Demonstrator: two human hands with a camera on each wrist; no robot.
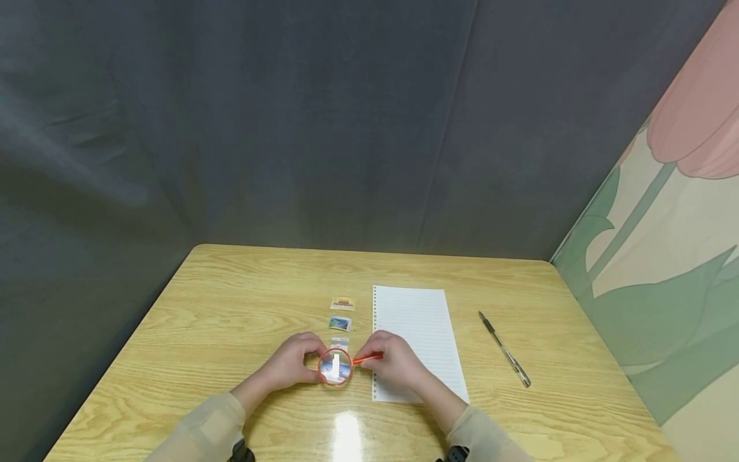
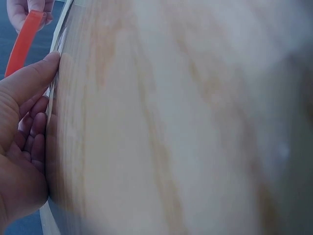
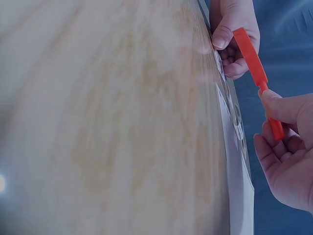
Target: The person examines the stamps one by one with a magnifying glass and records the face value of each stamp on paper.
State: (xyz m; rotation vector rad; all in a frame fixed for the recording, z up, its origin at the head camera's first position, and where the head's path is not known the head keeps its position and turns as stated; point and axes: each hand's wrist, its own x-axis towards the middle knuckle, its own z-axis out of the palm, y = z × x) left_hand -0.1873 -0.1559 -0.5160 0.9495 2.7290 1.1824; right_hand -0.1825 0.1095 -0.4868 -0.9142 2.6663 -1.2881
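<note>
My right hand (image 1: 395, 360) pinches the orange-red handle of a magnifying glass (image 3: 252, 56) between thumb and fingers. Its round lens is tilted over a small blue-and-white stamp (image 1: 344, 370), which shows through the glass with a bright reflection. At the left side of the lens, my left hand (image 1: 296, 360) curves thumb and forefinger around the stamp's edge, low at the tabletop. The left wrist view shows the thumb (image 2: 46, 63) against the table surface, the other fingers curled beneath; the stamp itself is hidden there. A pale stamp (image 1: 339, 341) lies just beyond the lens.
Farther up the same column lie a blue-green stamp (image 1: 340, 323) and a yellow one (image 1: 343, 303). Lined, punched paper (image 1: 418, 327) lies under the right forearm. A capped-looking black pen (image 1: 505, 350) rests to its right on the wooden table (image 1: 242, 289). Dark curtain (image 1: 323, 128) hangs behind.
</note>
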